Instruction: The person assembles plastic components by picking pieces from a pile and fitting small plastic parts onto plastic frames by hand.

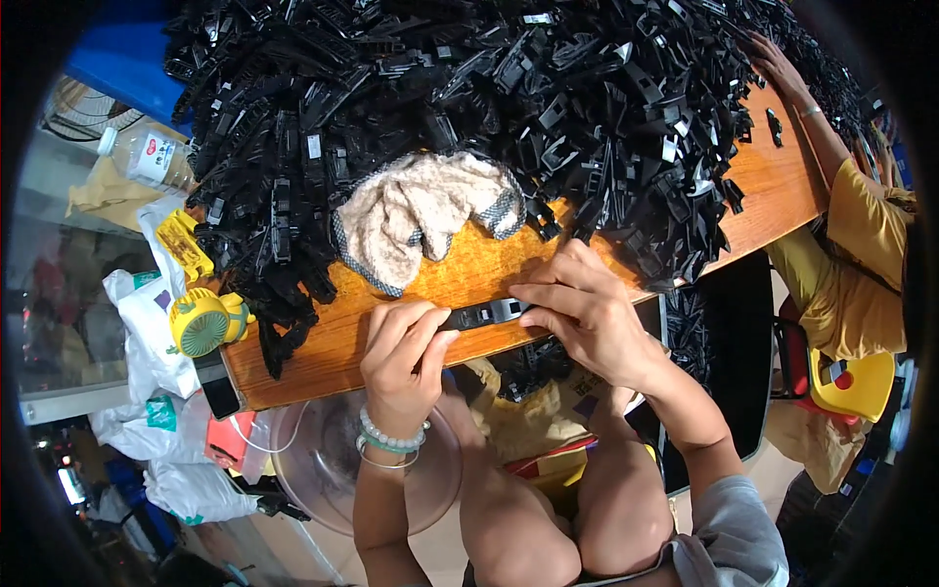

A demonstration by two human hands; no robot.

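Black plastic clip (486, 314) pinched between left hand (403, 354) and right hand (585, 313).

Pretty cramped spot: an orange wooden table (782, 186) takes up the middle, pale floor (445, 553) near, a blue surface (122, 59) far left.

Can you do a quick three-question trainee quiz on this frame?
1. True or false: the left hand and right hand hold one black plastic clip between them at the table edge.
2. What lies between the clip pile and the hands? A) a beige towel B) a metal tray C) a red box
3. Fill in: the small fan at the table's left corner is ____.

Key:
1. True
2. A, the beige towel
3. Yellow
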